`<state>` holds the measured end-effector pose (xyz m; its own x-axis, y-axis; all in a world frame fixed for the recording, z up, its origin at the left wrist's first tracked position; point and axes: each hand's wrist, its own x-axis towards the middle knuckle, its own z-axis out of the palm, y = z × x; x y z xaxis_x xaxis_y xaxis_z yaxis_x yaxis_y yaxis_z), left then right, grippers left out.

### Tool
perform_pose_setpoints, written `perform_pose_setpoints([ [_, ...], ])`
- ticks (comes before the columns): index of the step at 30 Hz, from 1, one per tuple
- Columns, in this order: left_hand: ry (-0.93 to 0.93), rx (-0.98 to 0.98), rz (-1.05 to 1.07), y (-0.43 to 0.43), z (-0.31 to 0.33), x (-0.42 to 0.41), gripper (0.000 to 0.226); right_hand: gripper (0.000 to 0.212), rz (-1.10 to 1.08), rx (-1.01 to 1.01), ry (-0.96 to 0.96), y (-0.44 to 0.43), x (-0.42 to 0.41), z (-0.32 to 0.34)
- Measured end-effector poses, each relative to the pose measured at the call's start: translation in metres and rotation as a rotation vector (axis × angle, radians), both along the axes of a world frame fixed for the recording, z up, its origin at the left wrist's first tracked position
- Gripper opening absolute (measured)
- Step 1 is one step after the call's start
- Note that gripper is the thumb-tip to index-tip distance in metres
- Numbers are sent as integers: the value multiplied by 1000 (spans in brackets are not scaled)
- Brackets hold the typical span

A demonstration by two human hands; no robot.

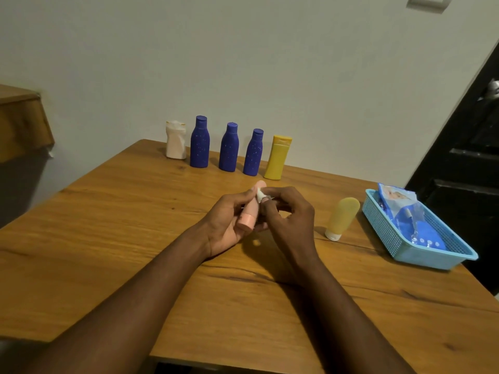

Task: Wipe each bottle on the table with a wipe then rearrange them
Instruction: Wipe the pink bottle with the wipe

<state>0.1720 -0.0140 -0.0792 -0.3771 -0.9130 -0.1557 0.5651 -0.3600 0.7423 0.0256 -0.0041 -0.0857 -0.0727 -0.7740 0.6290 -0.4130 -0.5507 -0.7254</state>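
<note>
Above the worktop, the left hand gripped a pink bottle while the right hand pinched a white wipe against it.

Left hand grips pink bottle; right hand pinches white wipe against it; 5 bottles stand beyond both hands.

Single head-worn view, wide-angle. Looks forward and down across the table toward the wall. Close above the near edge.
</note>
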Motion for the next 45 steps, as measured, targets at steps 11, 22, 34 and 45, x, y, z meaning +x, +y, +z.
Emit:
perform_pose_setpoints([
  [11, -15, 35, 30, 1, 2, 3, 45, 17, 29, -42, 93, 1, 5, 0],
  [22, -125, -25, 17, 7, 5, 3, 43, 19, -78, -8, -12, -5, -2, 0],
  [34, -223, -115, 28, 5, 3, 4, 48, 11, -97, -109, -34, -4, -5, 6],
  [45, -86, -69, 45, -7, -7, 7, 56, 13, 30, 39, 6, 0, -3, 2],
])
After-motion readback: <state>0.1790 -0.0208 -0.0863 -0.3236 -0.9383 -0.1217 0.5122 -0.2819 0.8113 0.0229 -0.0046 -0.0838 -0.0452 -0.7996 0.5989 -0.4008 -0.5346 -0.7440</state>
